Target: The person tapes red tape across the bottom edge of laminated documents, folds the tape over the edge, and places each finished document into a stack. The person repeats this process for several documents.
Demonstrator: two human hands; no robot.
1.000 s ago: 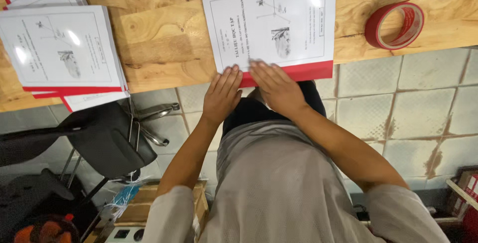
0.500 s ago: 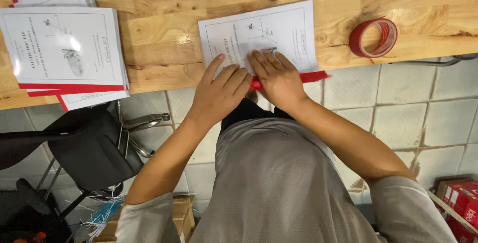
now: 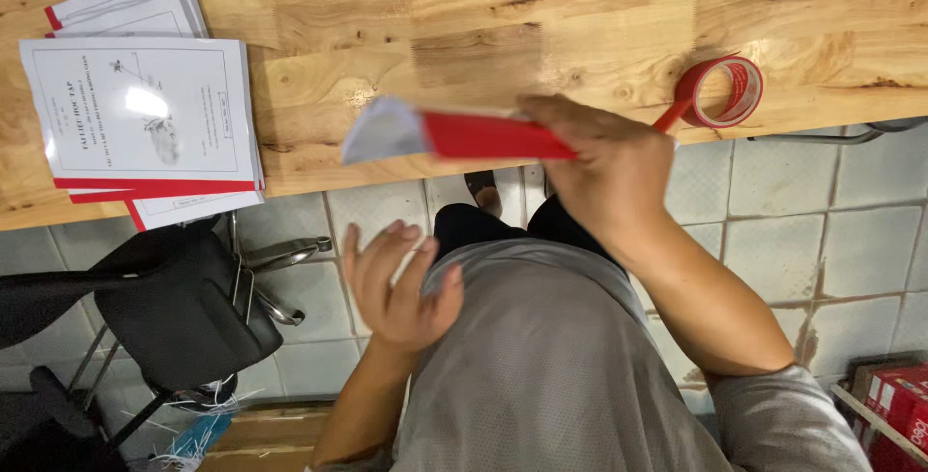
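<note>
Red-spined white paper booklet (image 3: 454, 132) | lifted mid-frame, clamped in right hand (image 3: 604, 168) | left hand (image 3: 396, 284) open, empty, below desk (image 3: 483, 28) edge | step: handling bound booklet; next needs a free spot.

Bright overhead glare — motion blur
</note>
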